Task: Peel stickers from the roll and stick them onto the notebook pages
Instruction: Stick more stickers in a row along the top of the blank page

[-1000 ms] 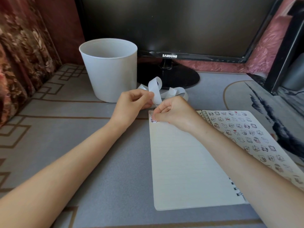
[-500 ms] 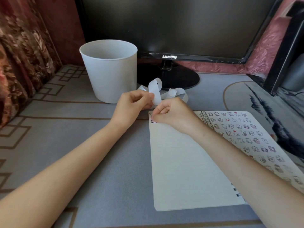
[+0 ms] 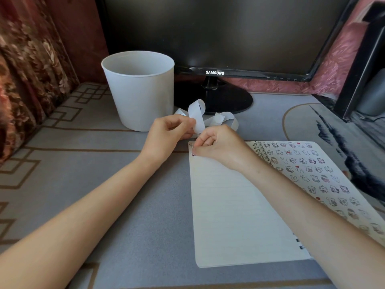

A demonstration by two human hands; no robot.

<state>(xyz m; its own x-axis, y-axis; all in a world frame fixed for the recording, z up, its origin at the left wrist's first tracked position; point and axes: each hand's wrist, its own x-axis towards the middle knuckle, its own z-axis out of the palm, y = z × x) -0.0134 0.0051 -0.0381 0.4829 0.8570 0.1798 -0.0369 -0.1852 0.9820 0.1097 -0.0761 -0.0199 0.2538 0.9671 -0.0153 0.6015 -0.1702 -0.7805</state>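
An open spiral notebook (image 3: pixel 235 209) lies on the desk. Its left page is blank and lined; its right page (image 3: pixel 312 172) is covered with several small cartoon stickers. My left hand (image 3: pixel 168 134) pinches a curling white sticker strip (image 3: pixel 198 116) just beyond the notebook's top left corner. My right hand (image 3: pixel 218 147) is curled, its fingertips pressing down at that corner on a small sticker (image 3: pixel 193 154) that mostly hides under them. A second sticker (image 3: pixel 191 145) shows right at the corner.
A white bucket (image 3: pixel 139 90) stands behind my left hand. A black monitor (image 3: pixel 214 34) on a round base (image 3: pixel 225 99) fills the back. A dark device (image 3: pixel 366 65) sits at the right, patterned fabric at the left. The grey mat's front left is bare.
My right hand's fingertips have shifted slightly down the page's left edge near the top corner. My left hand still holds the strip in the same place.
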